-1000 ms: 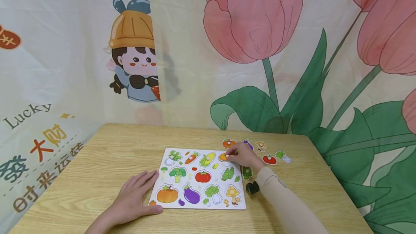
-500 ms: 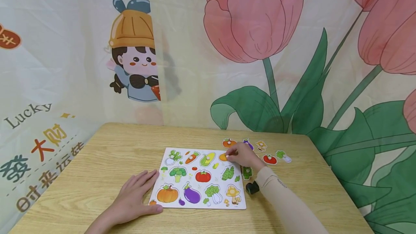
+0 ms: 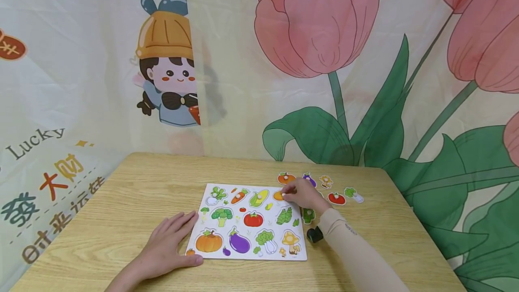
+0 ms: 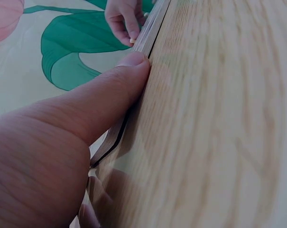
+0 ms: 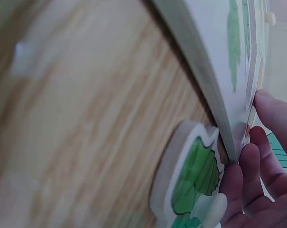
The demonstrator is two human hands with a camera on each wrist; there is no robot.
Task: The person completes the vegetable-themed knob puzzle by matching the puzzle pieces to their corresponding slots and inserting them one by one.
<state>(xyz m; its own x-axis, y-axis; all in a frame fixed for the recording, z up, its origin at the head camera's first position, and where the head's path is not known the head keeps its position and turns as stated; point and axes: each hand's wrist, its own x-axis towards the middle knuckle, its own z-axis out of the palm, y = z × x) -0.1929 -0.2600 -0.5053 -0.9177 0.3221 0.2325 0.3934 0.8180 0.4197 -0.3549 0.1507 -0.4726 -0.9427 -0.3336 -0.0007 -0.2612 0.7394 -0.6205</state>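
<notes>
A white vegetable puzzle board (image 3: 271, 226) lies on the table. My left hand (image 3: 168, 244) rests at its left side, fingers extended along the edge and thumb at the near left corner. In the left wrist view the thumb (image 4: 105, 95) presses on the board's edge. At the far right corner my right hand (image 3: 306, 196) pinches the knob of an orange puzzle piece (image 3: 277, 196), which overlaps the top-right spot. Radish (image 3: 212, 199), carrot (image 3: 238, 198) and corn (image 3: 258, 199) pieces with knobs sit in the top row. Beside the right edge lies a green leafy piece (image 5: 195, 175), close under the right fingers.
Past the board on the right lie knobbed pieces: a pumpkin (image 3: 286, 178), an eggplant (image 3: 310, 180), a mushroom (image 3: 325, 181), a tomato (image 3: 336, 199) and a bok choy (image 3: 354, 195). The wooden table (image 3: 162, 175) ends at a printed curtain (image 3: 239, 102).
</notes>
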